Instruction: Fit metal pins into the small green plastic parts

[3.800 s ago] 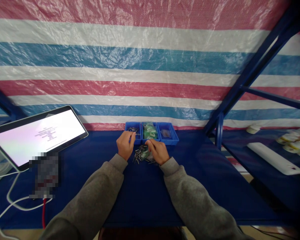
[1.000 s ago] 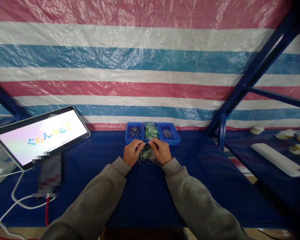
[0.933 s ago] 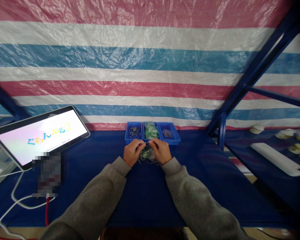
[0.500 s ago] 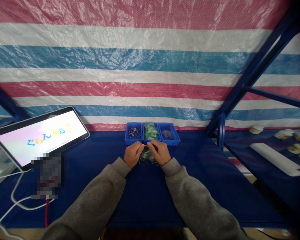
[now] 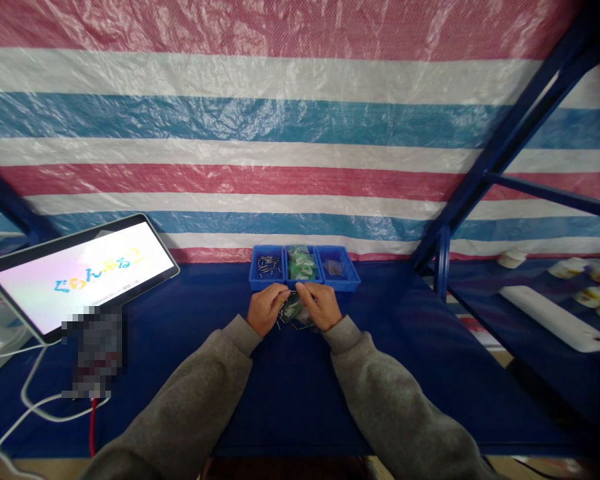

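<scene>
My left hand [image 5: 268, 309] and my right hand [image 5: 321, 307] face each other just in front of three blue bins. Their fingertips pinch together around a small thin dark piece, too small to make out. Below and between them lie small dark pins [image 5: 303, 325] and green packets [image 5: 292, 309] on the blue table, partly hidden by my fingers. The left bin [image 5: 269, 283] holds loose metal pins, the middle bin holds green plastic packets [image 5: 301, 263], and the right bin [image 5: 344, 283] holds a small clear bag [image 5: 334, 268].
A tilted tablet [image 5: 90, 273] with a lit screen stands at the left, beside a pixelated object [image 5: 99, 353] and white and red cables. On the right shelf lie a long white case [image 5: 555, 317] and several white containers. Striped sheeting hangs behind the blue table [image 5: 290, 407].
</scene>
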Available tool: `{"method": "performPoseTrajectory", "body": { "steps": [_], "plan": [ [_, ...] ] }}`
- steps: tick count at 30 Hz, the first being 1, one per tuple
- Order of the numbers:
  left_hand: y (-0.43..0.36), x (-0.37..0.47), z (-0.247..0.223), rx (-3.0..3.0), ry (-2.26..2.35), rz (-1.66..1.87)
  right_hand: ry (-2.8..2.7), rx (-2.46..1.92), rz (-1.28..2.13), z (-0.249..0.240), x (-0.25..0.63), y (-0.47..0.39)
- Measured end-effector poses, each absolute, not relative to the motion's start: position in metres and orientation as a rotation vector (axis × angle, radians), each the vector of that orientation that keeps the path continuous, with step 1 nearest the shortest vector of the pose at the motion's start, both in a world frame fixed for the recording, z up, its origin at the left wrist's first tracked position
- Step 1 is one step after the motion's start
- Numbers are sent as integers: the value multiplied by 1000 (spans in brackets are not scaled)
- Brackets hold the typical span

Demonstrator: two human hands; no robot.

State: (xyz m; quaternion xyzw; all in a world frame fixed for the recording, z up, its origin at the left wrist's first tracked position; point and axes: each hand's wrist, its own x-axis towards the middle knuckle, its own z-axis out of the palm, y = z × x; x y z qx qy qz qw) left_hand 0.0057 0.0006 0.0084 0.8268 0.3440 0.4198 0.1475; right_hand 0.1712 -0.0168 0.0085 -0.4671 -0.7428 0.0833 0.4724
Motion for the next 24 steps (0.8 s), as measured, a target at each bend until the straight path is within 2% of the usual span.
{"method": "performPoseTrajectory", "body": {
  "steps": [24],
  "plan": [
    [2, 5, 5, 2314, 1018, 1323, -1901, -1160, 183, 7, 170, -17]
  ]
}}
